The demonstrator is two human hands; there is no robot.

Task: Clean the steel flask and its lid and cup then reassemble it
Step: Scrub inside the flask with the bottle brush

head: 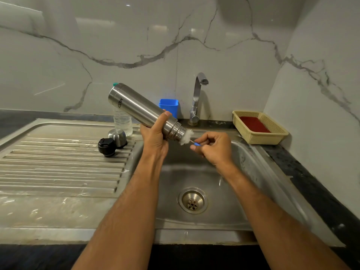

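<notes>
With the steel flask point(140, 108) gripped by the left hand point(155, 137), mouth toward 4 o'clock, the brush point(186, 137) pinched by the right hand point(214, 148) should be driven fully inside and twisted.

The one camera sits on my head, looking forward and down over my forearms into the stainless steel sink basin point(196, 172). It faces the white marble-veined back wall point(136, 36), close in, wide enough to catch the ribbed steel draining board point(58, 164).
</notes>
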